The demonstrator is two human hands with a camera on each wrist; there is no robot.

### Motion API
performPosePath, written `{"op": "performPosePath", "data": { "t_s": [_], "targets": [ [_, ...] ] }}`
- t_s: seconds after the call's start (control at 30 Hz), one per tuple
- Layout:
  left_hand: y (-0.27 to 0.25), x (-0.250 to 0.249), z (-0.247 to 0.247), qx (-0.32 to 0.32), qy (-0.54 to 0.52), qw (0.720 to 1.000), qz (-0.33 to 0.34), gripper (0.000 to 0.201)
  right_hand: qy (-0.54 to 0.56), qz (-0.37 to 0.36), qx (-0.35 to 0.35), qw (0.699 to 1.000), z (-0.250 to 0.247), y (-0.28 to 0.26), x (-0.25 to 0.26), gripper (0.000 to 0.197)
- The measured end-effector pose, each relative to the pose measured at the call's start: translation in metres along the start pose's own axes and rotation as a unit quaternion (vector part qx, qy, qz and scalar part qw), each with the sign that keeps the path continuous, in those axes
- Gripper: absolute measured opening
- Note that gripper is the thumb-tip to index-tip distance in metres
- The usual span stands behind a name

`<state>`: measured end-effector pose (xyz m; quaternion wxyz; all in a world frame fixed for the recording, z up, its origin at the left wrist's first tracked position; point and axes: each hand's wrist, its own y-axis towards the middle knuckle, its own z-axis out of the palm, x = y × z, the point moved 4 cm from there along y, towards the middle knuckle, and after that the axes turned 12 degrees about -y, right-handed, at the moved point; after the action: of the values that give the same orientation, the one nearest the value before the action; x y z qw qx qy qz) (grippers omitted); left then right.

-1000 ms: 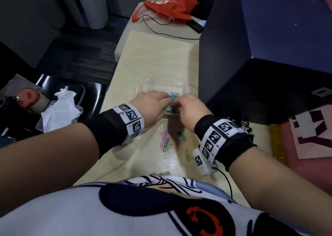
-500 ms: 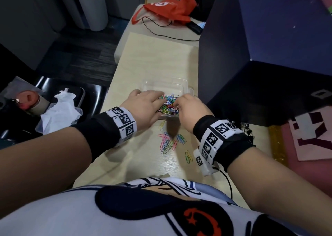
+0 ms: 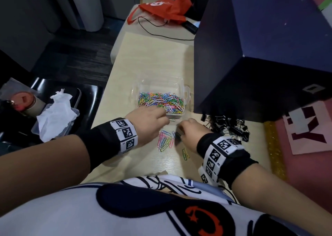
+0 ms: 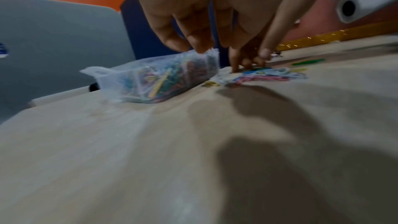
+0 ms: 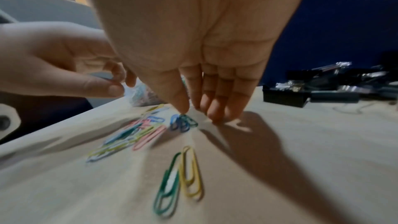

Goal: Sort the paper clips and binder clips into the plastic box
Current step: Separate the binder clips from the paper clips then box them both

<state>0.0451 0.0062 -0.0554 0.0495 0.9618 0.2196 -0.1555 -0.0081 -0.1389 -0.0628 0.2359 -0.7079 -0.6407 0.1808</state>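
A clear plastic box on the wooden table holds several coloured paper clips. Loose paper clips lie just in front of it, with a green and a yellow clip nearer me. My left hand hovers by the box's near edge with fingers loosely curled, and nothing shows in it. My right hand reaches down with straight fingers touching the table, its thumb on a blue and a green clip. Black binder clips are heaped to the right.
A tall dark blue box stands close to the right of the plastic box. A red bag and a black cable lie at the table's far end. A black chair with tissue sits left of the table.
Both hands have drawn back from over the plastic box toward me. The right hand has come down onto the loose clips; the left now hovers at the box's near edge.
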Motion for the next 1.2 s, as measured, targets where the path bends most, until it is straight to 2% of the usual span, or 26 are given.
{"op": "performPosePath", "data": {
  "t_s": [0.03, 0.1, 0.17, 0.27, 0.4, 0.5, 0.6, 0.67, 0.73, 0.8, 0.9, 0.97, 1.1, 1.2],
  "targets": [
    [0.002, -0.005, 0.004, 0.023, -0.009, 1.000, -0.002, 0.028, -0.002, 0.005, 0.007, 1.000, 0.003, 0.000, 0.003, 0.042],
    [0.005, -0.008, 0.013, 0.078, -0.007, 0.995, -0.059, 0.032, -0.005, -0.002, -0.006, 1.000, 0.006, 0.000, 0.009, 0.049],
    [0.005, -0.003, 0.019, 0.092, 0.000, 0.990, -0.104, 0.039, -0.013, -0.004, -0.015, 1.000, 0.008, 0.001, 0.013, 0.056],
    [0.005, 0.003, 0.025, 0.115, 0.011, 0.986, -0.116, 0.041, -0.042, -0.007, -0.005, 0.999, 0.011, 0.001, 0.014, 0.063],
    [0.006, 0.006, 0.026, 0.141, 0.016, 0.982, -0.127, 0.037, -0.032, -0.029, -0.032, 0.999, 0.008, 0.000, 0.011, 0.041],
    [0.005, 0.006, 0.029, 0.142, -0.001, 0.984, -0.104, 0.037, -0.012, -0.033, -0.021, 0.999, 0.011, -0.003, 0.010, 0.035],
    [0.003, 0.005, 0.033, 0.152, -0.038, 0.983, -0.099, 0.054, 0.014, 0.006, -0.024, 1.000, 0.006, -0.007, 0.001, 0.029],
    [0.002, 0.004, 0.035, 0.176, -0.050, 0.977, -0.110, 0.075, -0.016, 0.038, 0.024, 0.999, 0.009, -0.011, -0.005, 0.042],
    [0.001, 0.001, 0.036, 0.196, -0.035, 0.972, -0.124, 0.086, -0.058, 0.055, 0.066, 0.995, 0.016, -0.018, -0.005, 0.053],
    [0.003, -0.003, 0.039, 0.199, -0.020, 0.970, -0.140, 0.077, -0.044, 0.052, 0.060, 0.996, 0.022, -0.018, 0.000, 0.054],
    [0.011, -0.004, 0.040, 0.172, -0.048, 0.969, -0.174, 0.047, 0.025, 0.033, 0.022, 0.999, 0.022, -0.012, 0.010, 0.056],
    [0.014, -0.002, 0.038, 0.165, -0.064, 0.965, -0.192, 0.032, 0.040, 0.029, -0.006, 0.999, 0.019, -0.007, 0.014, 0.051],
    [0.013, 0.007, 0.036, 0.179, -0.053, 0.960, -0.209, 0.022, 0.061, 0.019, -0.031, 0.997, 0.017, -0.003, 0.017, 0.051],
    [0.011, 0.011, 0.034, 0.185, -0.037, 0.959, -0.211, 0.020, 0.022, -0.026, -0.045, 0.998, 0.018, -0.001, 0.027, 0.051]
  ]
}}
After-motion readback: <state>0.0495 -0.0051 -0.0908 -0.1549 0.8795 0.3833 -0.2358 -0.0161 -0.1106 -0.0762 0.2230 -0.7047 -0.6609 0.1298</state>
